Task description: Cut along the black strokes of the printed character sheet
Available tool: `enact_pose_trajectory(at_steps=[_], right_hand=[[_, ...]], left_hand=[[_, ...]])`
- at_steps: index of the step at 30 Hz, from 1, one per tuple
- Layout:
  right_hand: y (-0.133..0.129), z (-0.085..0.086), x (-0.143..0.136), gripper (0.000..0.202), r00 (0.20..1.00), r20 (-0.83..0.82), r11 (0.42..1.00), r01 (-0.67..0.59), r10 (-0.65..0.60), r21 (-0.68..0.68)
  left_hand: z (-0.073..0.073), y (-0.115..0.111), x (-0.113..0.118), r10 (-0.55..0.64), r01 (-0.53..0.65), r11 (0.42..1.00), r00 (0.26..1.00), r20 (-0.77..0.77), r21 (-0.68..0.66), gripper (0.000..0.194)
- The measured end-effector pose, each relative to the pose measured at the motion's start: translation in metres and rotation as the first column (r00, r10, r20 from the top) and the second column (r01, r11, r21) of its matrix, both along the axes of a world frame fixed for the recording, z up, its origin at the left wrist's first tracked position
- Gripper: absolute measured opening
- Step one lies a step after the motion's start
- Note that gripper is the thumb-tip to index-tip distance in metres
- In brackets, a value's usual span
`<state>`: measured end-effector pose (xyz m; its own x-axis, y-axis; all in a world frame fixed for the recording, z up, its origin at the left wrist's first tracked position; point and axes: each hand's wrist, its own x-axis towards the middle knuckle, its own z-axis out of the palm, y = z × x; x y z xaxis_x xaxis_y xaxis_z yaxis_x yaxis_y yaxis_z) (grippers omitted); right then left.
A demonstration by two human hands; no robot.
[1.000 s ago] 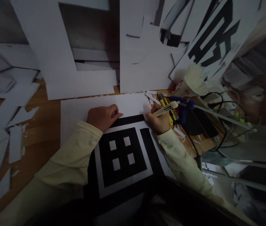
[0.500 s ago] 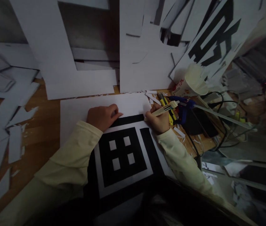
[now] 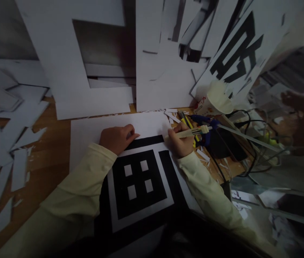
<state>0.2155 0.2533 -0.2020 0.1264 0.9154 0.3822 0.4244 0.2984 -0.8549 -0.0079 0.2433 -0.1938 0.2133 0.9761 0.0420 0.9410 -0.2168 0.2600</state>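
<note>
On a large white board (image 3: 84, 129) lies a black window-like shape (image 3: 141, 200) with four-pane cut-outs inside a pale frame. My left hand (image 3: 116, 139) is closed, its thumb and finger pressed together at the upper edge of a black strip (image 3: 148, 142) along the top. At the strip's right end, my right hand (image 3: 182, 142) grips a cream multi-colour pen (image 3: 192, 132), tilted with its clicker end to the right. The pen's tip is hidden in shadow by the fingers, so contact with the board cannot be made out.
White boards (image 3: 162, 86) with cut-outs lean upright behind. Right of the board are yellow cutters (image 3: 185, 118), a blue glue gun (image 3: 208, 127), a paper cup (image 3: 213, 102) and cables. White offcuts (image 3: 19, 168) cover the left side. Another person's hand (image 3: 302, 114) shows blurred at the far right.
The pen has tipped lower, with its clicker end further right. My left hand stays on the strip. The view has shifted slightly, and another person's hand has moved up at the right.
</note>
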Motion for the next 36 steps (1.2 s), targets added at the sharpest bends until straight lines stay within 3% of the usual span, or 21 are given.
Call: enact_pose_trajectory(at_steps=[6, 13, 22, 30, 36], right_hand=[[-0.007, -0.001, -0.008, 0.030, 0.987, -0.055, 0.987, -0.154, 0.152, -0.038], [0.005, -0.013, -0.013, 0.037, 0.988, -0.157, 0.972, -0.049, 0.013, -0.229], [0.005, -0.010, -0.015, 0.035, 0.977, -0.210, 0.969, -0.098, 0.049, -0.228], [0.005, -0.010, -0.014, 0.034, 0.985, -0.162, 0.976, -0.098, 0.067, -0.193], [0.004, -0.005, -0.013, 0.031, 0.988, -0.130, 0.979, -0.110, 0.088, -0.171]], left_hand=[[-0.001, 0.001, 0.000, 0.024, -0.024, 1.000, 1.000, -0.016, -0.015, 0.037], [-0.003, 0.002, 0.001, 0.056, -0.057, 0.997, 0.998, -0.015, -0.058, 0.035], [0.004, 0.000, 0.006, 0.078, -0.083, 0.992, 0.995, -0.063, -0.092, 0.036], [-0.001, -0.001, 0.009, 0.120, -0.125, 0.991, 0.987, -0.102, -0.038, 0.043], [0.005, -0.004, 0.011, 0.136, -0.140, 0.990, 0.984, -0.115, -0.027, 0.043]])
